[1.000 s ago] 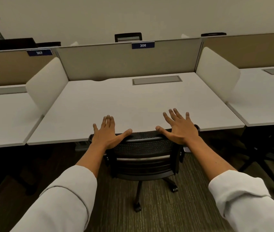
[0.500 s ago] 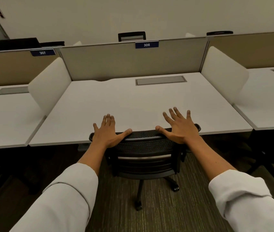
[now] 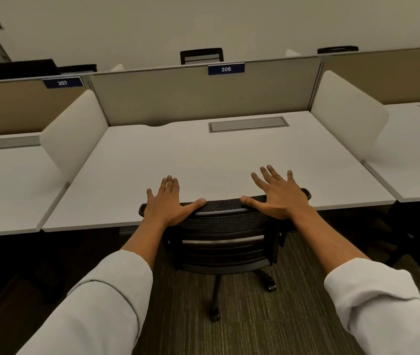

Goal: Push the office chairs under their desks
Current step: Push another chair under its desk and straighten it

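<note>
Black mesh office chair (image 3: 223,226) sits tucked against desk 306's (image 3: 203,160) near edge. Left hand (image 3: 169,204) and right hand (image 3: 279,198) lie flat, fingers spread, gripping nothing. Probably rolls easily on casters; push the backrest's top.

The room is dim and warm-tinted, with soft, even light from above that leaves no hard glare on the pale desk (image 3: 216,160). The floor (image 3: 250,324) under the desks falls into deep shadow, so chair bases at the far left and right are nearly lost in black. Wide-angle distortion bends the partition (image 3: 198,98) tops and desk edges outward toward the corners. The side dividers look slightly smeared, and fine detail is soft throughout; the 306 label (image 3: 226,69) stays legible.
</note>
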